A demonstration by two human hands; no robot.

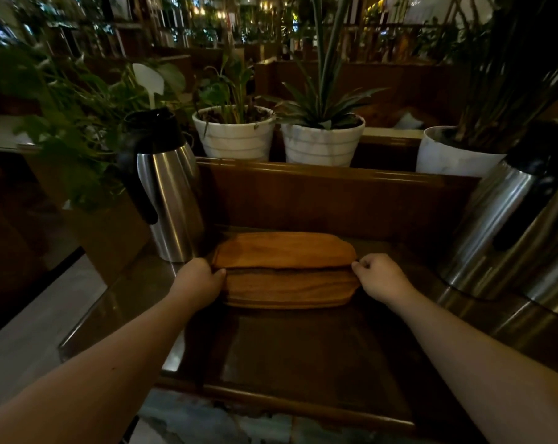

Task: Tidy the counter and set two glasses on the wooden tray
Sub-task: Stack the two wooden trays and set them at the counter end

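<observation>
While no glasses are showing anywhere, the left hand (201,280) and right hand (378,277) are clamping the ends of the upper wooden tray (284,249), which is lying on a second tray (290,288) mid-worktop (303,347), apparently separating the stack.

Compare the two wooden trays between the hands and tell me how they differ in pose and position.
The upper wooden tray is tilted, its near edge raised by the left hand and right hand; the lower wooden tray lies flat on the counter. The upper tray catches more light and looks brighter orange; the lower looks darker and browner. Both are elongated, rounded wooden trays, apparently stacked, and neither holds a glass.
</observation>
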